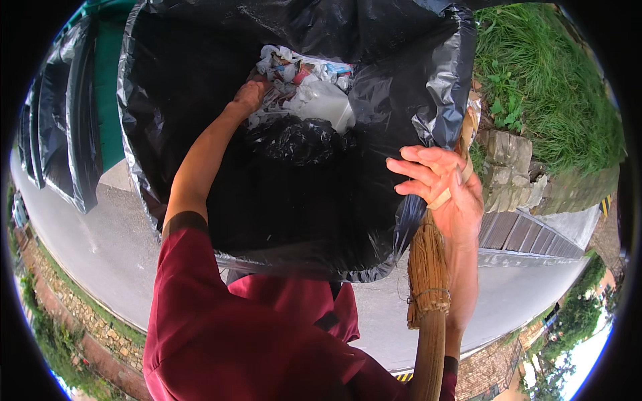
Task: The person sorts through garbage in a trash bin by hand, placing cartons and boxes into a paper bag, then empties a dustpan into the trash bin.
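My left hand [251,95] reaches down into a bin lined with a black plastic bag [301,215]. Its fingers are curled at the edge of the rubbish, and their tips are partly hidden, so a hold cannot be made out. Beside it lie crumpled wrappers and paper [301,70], a whitish translucent plastic piece [326,103] and a bunched black bag [296,140]. At the bin's right rim, my right hand [441,185] has a tan strip [441,199] between thumb and fingers, the fingers partly spread. A straw broom [429,270] with a wooden handle [430,351] runs along my right forearm.
Further black-lined bins stand left, beside a green bin wall [109,90]. On the right are a low stone wall [506,155], grass [541,75] and a slatted drain grate [521,233]. Grey pavement [115,240] lies underfoot, with a stone-edged planting strip beyond.
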